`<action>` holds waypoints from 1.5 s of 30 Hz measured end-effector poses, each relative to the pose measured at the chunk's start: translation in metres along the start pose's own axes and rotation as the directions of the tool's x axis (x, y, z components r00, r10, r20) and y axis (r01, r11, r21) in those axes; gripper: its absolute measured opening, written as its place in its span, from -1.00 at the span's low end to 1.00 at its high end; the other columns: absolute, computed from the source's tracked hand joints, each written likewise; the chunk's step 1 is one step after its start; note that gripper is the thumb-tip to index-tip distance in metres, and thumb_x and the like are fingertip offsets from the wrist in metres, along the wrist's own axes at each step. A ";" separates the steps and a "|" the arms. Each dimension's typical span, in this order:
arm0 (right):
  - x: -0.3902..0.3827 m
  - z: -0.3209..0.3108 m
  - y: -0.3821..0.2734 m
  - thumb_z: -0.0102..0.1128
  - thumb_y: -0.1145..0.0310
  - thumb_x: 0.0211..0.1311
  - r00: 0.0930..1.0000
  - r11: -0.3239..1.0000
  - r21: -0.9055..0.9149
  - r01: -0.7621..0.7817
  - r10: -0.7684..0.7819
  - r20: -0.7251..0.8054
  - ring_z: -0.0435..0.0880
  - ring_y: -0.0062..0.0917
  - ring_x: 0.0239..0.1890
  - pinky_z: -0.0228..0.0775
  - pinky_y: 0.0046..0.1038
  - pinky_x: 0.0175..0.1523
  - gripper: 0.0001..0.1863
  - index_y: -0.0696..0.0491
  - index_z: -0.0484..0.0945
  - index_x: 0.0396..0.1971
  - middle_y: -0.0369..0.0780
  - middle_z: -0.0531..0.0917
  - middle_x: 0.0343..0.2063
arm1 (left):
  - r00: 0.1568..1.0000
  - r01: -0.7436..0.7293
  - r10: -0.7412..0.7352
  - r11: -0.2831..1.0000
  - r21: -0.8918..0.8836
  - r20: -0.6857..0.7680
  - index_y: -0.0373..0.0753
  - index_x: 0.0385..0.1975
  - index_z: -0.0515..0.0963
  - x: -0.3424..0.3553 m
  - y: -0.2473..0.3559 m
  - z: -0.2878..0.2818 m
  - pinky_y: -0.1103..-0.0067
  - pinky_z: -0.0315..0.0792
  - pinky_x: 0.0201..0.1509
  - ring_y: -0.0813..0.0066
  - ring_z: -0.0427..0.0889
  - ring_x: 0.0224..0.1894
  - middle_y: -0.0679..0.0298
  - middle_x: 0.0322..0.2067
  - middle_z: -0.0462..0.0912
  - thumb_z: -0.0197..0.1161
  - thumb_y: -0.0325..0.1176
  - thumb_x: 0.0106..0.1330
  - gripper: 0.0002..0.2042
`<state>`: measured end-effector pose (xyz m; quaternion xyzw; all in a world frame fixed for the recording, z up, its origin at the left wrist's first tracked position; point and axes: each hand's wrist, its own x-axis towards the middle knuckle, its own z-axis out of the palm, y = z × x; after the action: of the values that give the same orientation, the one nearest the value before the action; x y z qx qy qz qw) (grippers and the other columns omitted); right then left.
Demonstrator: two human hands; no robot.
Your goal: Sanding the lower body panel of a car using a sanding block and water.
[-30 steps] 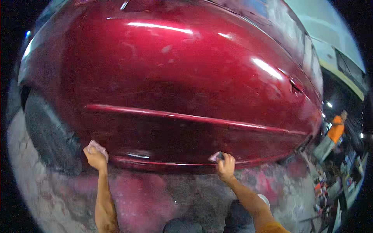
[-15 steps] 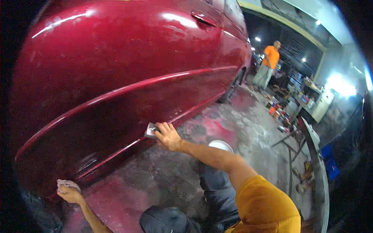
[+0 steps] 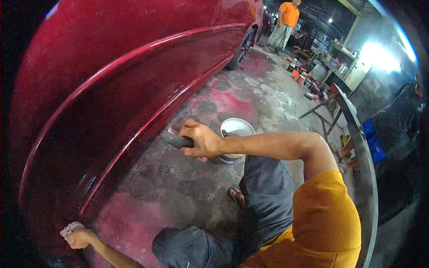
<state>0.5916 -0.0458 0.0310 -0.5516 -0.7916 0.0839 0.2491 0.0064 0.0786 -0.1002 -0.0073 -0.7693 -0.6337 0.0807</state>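
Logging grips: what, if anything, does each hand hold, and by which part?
Left hand: bunched pale cloth, by its lower side. Right hand: dark grey pad, by its right end.

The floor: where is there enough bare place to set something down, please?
Bare floor lies between the car, the bucket and the left knee; also beyond the bucket, between car and metal stand. It is crowded around the far containers.

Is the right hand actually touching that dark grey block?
Touching: the head view shows the right hand with its fingers curled over the dark grey block.
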 end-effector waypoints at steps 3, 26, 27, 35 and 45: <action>-0.009 -0.011 -0.008 0.47 0.22 0.02 0.986 0.984 0.114 -0.139 0.148 -0.077 0.68 -0.10 -0.19 0.54 -0.19 -0.08 -0.53 0.24 0.64 -0.14 0.02 0.60 -0.16 | 0.990 0.129 -0.120 0.984 0.126 -0.076 -0.47 -0.22 0.59 -0.052 0.041 -0.014 0.25 0.61 -0.23 -0.01 0.76 -0.27 -0.16 -0.28 0.74 0.19 0.09 0.35 -0.44; 0.043 -0.006 -0.025 0.48 0.27 0.18 0.973 0.817 0.573 -0.069 0.182 -0.143 0.66 -0.54 -0.25 0.51 -0.41 -0.18 -0.68 0.20 0.71 -0.21 -0.18 0.67 -0.31 | 0.818 -0.560 0.574 0.787 -0.258 -0.025 -0.41 -0.03 0.50 -0.068 0.117 -0.071 0.15 0.53 -0.08 -0.10 0.69 -0.15 -0.13 -0.14 0.66 0.19 0.05 0.43 -0.47; 0.043 -0.007 -0.023 0.46 0.28 0.19 0.970 0.721 0.677 -0.147 0.239 -0.044 0.65 -0.56 -0.27 0.50 -0.44 -0.19 -0.71 0.20 0.71 -0.22 -0.22 0.66 -0.31 | 0.834 -0.530 0.552 0.803 -0.271 0.006 -0.41 -0.04 0.50 -0.069 0.117 -0.073 0.16 0.52 -0.07 -0.09 0.69 -0.14 -0.13 -0.14 0.66 0.18 0.06 0.44 -0.48; 0.057 -0.040 0.033 0.35 0.24 0.32 0.807 -0.017 0.980 -0.196 0.565 0.171 0.62 -0.58 -0.45 0.61 -0.38 -0.41 -0.77 0.11 0.67 -0.25 -0.32 0.61 -0.46 | 0.297 -0.923 0.948 0.254 -0.289 -0.114 -0.38 -0.06 0.57 -0.164 0.168 -0.079 0.20 0.53 -0.03 0.02 0.63 -0.09 -0.02 -0.12 0.58 0.49 -0.22 0.29 -0.61; 0.017 -0.050 0.113 0.30 0.17 0.32 0.588 -0.430 0.892 -0.140 0.688 0.425 0.62 -0.48 -0.43 0.55 -0.28 -0.36 -0.78 0.00 0.60 -0.25 -0.33 0.58 -0.44 | -0.569 -0.747 0.820 -0.544 -0.382 -0.055 -0.12 -0.16 0.67 -0.359 0.304 -0.092 0.31 0.49 -0.17 0.11 0.55 -0.18 0.19 -0.12 0.60 0.56 -0.28 0.14 -0.71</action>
<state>0.7058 0.0051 0.0328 -0.4357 -0.0596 0.6264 0.6436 0.4056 0.0815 0.1646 -0.7843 -0.2803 -0.3015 0.4641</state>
